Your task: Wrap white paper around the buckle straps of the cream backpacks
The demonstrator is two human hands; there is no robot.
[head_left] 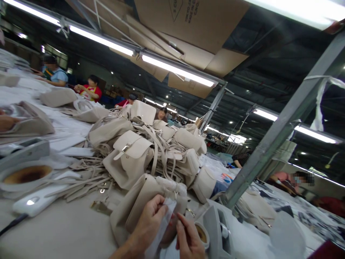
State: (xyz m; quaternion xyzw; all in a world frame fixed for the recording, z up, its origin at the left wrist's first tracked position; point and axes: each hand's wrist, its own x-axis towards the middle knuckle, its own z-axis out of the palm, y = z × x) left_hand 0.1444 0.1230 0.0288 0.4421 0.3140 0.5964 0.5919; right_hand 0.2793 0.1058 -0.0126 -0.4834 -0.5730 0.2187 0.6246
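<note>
A beige bag (145, 196) sits on the table right in front of me, with clear wrapping over part of its top. My left hand (149, 225) is closed at the bag's near side, thumb and fingers pinching a thin white translucent sheet (164, 216) that hangs down between my hands. My right hand (188, 237) is just to the right, its fingers drawn together close to the sheet's edge. Whatever lies between those fingertips is too small to make out. A metal ring (191, 212) shows at the bag's right side.
Beyond the bag rises a heap of beige bags (134, 151) with loose straps (83, 183). Tape dispensers stand right (219, 230) and left (27, 169). A white corded device (37, 201) lies left. A metal post (269, 140) slants up at right. Another person's hand (8, 122) touches a bag.
</note>
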